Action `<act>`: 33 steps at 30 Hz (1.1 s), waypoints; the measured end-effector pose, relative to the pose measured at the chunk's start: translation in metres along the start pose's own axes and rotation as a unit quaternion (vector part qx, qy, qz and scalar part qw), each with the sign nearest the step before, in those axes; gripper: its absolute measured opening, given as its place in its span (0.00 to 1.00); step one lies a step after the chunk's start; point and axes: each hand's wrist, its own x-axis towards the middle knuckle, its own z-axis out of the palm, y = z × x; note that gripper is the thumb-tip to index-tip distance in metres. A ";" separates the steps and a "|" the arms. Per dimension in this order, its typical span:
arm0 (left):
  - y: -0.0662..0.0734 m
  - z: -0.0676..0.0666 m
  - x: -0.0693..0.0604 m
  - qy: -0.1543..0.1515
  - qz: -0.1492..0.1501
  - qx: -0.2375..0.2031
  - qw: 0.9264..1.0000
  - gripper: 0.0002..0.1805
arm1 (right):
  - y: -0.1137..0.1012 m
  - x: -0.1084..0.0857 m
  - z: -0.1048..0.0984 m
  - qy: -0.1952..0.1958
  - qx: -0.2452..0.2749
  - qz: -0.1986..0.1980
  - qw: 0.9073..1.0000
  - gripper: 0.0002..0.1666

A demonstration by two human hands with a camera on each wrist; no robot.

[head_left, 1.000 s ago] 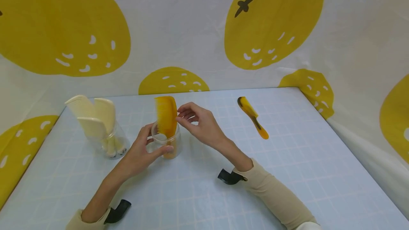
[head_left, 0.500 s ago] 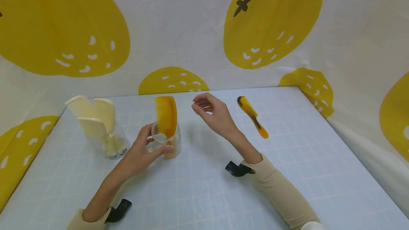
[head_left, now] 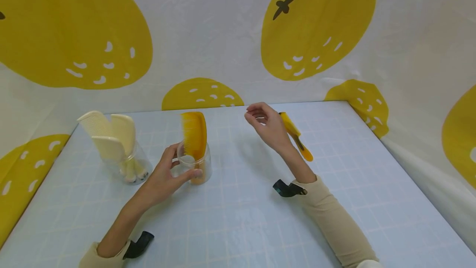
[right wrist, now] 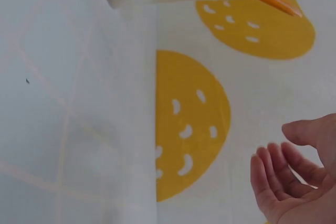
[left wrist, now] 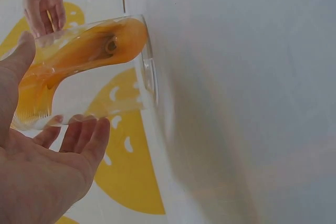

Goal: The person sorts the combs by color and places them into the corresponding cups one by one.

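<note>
My left hand (head_left: pixel 160 183) grips a clear jar (head_left: pixel 207 173) standing on the table, thumb in front and fingers round the far side. Inside the jar an amber comb (head_left: pixel 196 135) stands with its teeth end up; in the left wrist view its rounded handle (left wrist: pixel 126 40) reaches the jar's base. Over the table, to the right of the jar, my right hand (head_left: pixel 270 129) hangs in the air with loosely bent fingers and nothing in them. Behind that hand lies a second amber comb (head_left: pixel 305 152) with dark patches, its upper end partly hidden.
Left of my left hand, another clear jar (head_left: pixel 143 160) holds several cream combs (head_left: pixel 108 148), handles down. A pale blue checked cloth (head_left: pixel 238 226) covers the table. A white curtain (head_left: pixel 208 32) with yellow fruit shapes hangs behind it.
My right hand has come away from the comb in the jar and moved right, to beside the comb on the table. The left hand and the jar have stayed put.
</note>
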 end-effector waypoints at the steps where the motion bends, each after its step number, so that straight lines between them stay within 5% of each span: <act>1: 0.000 0.000 0.000 -0.001 -0.001 0.000 1.000 0.49 | 0.002 0.001 -0.002 0.003 0.003 0.004 1.000 0.15; 33: 0.000 0.000 0.000 0.001 0.013 -0.006 1.000 0.46 | 0.061 0.016 -0.048 0.071 -0.101 0.114 0.986 0.17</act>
